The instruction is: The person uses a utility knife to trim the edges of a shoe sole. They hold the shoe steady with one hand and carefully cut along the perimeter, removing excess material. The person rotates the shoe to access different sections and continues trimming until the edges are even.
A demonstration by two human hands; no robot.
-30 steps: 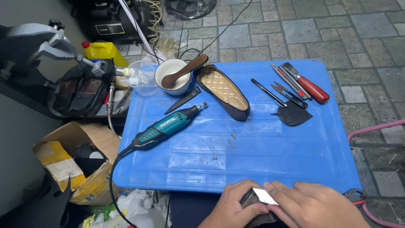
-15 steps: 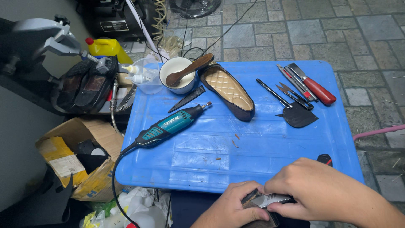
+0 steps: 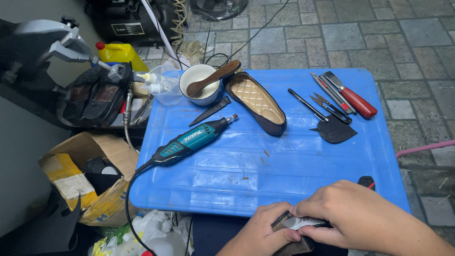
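Observation:
At the near edge of the blue plastic table, my left hand grips a dark shoe piece from the left. My right hand lies over it from the right, fingers closed on a small pale blade-like strip pressed against the piece. Most of the dark piece is hidden under both hands. Farther back on the table lie a teal corded rotary tool and a flat shoe with a quilted tan insole.
A white bowl with a wooden spoon stands at the back. Pens, small scissors, a red-handled knife and a dark leather scrap lie right. Left: dark shoes, a yellow bottle, a cardboard box. Stone paving surrounds.
My right hand has slid leftward over the dark piece and closed down onto the pale strip. My left hand keeps its hold. The view has shifted slightly.

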